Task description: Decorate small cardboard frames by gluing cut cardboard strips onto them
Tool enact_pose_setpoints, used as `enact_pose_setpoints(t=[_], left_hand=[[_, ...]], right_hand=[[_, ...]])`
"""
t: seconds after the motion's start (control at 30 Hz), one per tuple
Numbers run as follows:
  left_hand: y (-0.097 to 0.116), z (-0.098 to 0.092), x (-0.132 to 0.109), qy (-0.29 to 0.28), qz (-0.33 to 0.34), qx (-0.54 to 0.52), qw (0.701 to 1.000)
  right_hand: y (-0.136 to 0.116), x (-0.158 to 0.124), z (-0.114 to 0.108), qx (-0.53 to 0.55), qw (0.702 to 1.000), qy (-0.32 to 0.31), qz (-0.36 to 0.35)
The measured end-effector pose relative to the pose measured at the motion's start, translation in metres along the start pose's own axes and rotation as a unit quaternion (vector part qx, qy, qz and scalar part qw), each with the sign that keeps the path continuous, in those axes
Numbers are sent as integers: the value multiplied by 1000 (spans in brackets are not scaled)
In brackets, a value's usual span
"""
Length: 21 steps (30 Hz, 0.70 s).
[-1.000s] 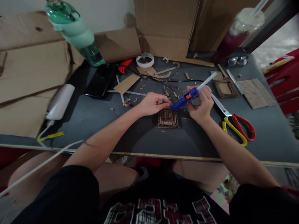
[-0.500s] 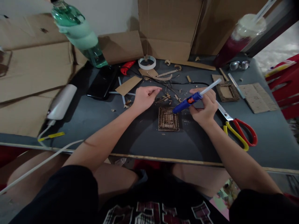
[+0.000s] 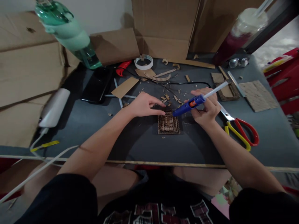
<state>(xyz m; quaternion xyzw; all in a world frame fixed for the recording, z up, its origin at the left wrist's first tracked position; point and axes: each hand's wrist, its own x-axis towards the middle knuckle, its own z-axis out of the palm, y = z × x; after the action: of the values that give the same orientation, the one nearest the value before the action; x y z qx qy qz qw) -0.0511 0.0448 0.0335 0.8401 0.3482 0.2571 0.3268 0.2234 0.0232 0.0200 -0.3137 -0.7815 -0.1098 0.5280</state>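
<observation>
My right hand (image 3: 207, 107) is wrapped round a blue hot glue gun (image 3: 188, 105) with a clear glue stick (image 3: 216, 90) poking out of its back end. The gun's tip is over the upper right of a small square piece of layered corrugated cardboard (image 3: 168, 127), which lies flat on the table. At that piece's upper left is my left hand (image 3: 147, 105), thumb and forefinger apart, with nothing visible between them. Whether its fingertips touch the cardboard I cannot tell. Behind both hands lie small cardboard scraps (image 3: 167, 98).
Scissors (image 3: 233, 119) with red and yellow handles lie beside my right forearm. A second cardboard frame (image 3: 227, 91) and a corrugated sheet (image 3: 259, 96) are at the right. Behind are a tape roll (image 3: 143, 63), a green bottle (image 3: 70, 34) and a drink cup (image 3: 243, 34). A black phone (image 3: 97, 85) lies left.
My left hand has opened its thumb and forefinger and come down towards the square cardboard piece. The glue gun's tip stays at the piece's upper right. The camera view has shifted slightly.
</observation>
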Motion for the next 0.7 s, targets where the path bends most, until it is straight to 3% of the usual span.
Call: enact_pose_setpoints(t=[0.4, 0.7], left_hand=[[-7, 5, 2, -37, 1, 39, 999], [-10, 6, 2, -36, 4, 29, 999]], right_hand=[[0, -10, 3, -98, 989, -88, 67], [1, -14, 1, -93, 988, -92, 84]])
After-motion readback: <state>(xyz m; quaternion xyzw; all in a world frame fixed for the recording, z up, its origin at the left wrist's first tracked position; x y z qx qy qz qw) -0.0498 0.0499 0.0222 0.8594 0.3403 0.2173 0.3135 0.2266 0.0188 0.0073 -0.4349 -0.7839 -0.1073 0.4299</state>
